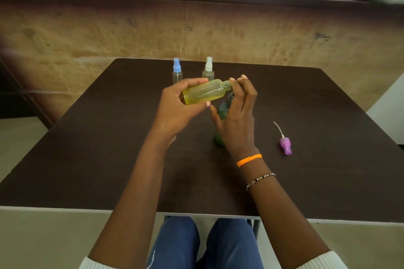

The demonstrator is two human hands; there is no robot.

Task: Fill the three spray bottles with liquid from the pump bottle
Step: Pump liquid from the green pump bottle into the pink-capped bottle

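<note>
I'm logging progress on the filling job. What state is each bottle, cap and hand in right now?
Yellow bottle: uncapped, tipped sideways, held off the table.
Green bottle: upright, open, mostly hidden.
Blue-capped bottle: upright, capped, clear.
White-capped bottle: upright, capped.
Purple cap: off, lying on table.
Left hand: grips yellow bottle.
Right hand: fingertips at its neck.

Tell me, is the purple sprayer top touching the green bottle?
Apart. The head view shows the purple sprayer top lying alone on the table, with bare tabletop between it and the green bottle.
</note>
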